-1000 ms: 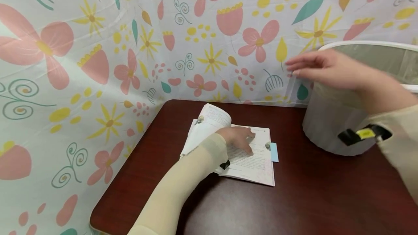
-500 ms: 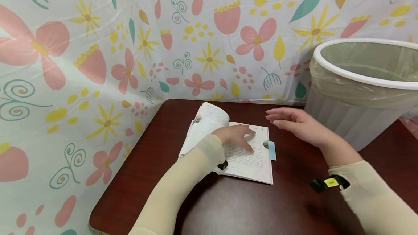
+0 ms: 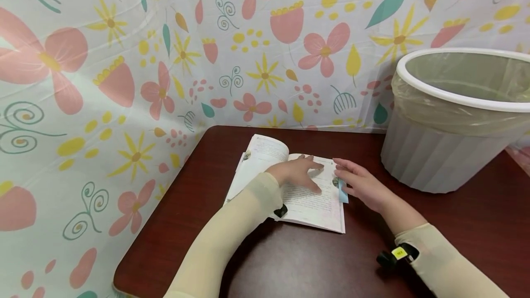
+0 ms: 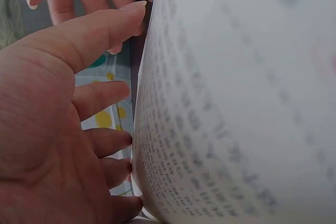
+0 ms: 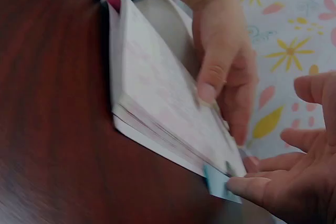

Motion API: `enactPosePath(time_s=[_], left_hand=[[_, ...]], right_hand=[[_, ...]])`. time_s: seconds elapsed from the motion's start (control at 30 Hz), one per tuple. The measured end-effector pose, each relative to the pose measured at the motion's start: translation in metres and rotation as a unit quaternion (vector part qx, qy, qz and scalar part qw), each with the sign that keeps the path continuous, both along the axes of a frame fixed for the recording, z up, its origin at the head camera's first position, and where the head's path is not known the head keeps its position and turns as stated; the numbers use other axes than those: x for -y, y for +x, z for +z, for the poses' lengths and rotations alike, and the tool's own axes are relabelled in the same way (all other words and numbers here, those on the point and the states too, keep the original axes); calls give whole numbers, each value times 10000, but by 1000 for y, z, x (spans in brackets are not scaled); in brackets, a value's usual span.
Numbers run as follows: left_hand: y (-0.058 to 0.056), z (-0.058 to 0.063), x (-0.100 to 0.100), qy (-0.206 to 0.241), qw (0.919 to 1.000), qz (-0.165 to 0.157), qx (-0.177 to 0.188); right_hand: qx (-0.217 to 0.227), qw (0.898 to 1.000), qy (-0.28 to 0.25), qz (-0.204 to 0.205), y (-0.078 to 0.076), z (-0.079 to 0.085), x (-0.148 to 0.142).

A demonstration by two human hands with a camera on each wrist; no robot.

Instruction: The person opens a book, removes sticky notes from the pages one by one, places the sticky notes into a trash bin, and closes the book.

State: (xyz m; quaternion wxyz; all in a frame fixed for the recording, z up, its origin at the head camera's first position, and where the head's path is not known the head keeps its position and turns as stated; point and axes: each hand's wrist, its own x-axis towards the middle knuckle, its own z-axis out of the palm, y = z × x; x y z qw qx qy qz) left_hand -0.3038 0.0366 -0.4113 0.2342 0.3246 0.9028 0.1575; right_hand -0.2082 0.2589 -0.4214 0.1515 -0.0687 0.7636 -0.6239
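A book (image 3: 312,213) lies spread on the dark table, printed text on its pages. My left hand (image 3: 295,172) rests on the right-hand page, fingers spread. In the left wrist view, the fingertips of that left hand (image 4: 44,124) are right at a curved page (image 4: 210,103). A light blue sticky tab (image 3: 342,192) sticks out past the book's right edge. My right hand (image 3: 364,186) is at that edge, its fingers loosely extended over the tab. In the right wrist view, a fingertip of the right hand (image 5: 310,171) overlaps the blue tab (image 5: 220,183).
A tall, pale, ribbed waste bin (image 3: 439,151) with a white rim and a clear liner stands on the right of the table (image 3: 290,266). Behind the table hangs a flower-printed curtain (image 3: 256,36), which continues along the left side.
My right hand has come down and left from in front of the bin to the book's right edge and blue tab. The left hand stays on the page.
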Motion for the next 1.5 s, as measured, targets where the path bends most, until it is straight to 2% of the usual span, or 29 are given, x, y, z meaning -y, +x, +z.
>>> enactPosePath(time_s=[0.23, 0.43, 0.67, 0.97, 1.13, 1.37, 1.5], left_hand=[[0, -1, -1, 110, 9998, 12, -151], [-2, -2, -1, 266, 9996, -13, -118], [-2, -2, 0, 420, 9989, 39, -192], [-2, -2, 2, 599, 9979, 189, -152], [2, 4, 2, 775, 9967, 223, -132], [10, 15, 2, 731, 9959, 494, -194], [11, 19, 4, 816, 9955, 452, -161]], right_hand=[[318, 9964, -727, -291, 1, -3, 4], [752, 9820, -1583, -711, -2, -3, 3], [749, 9739, -1882, -1025, -3, -1, -5], [738, 9607, -2463, -1045, -5, 7, -14], [792, 9532, -2726, -1040, -7, 11, -15], [746, 9444, -3042, -1002, -10, 20, -14], [759, 9415, -3131, -987, -11, 25, -11]])
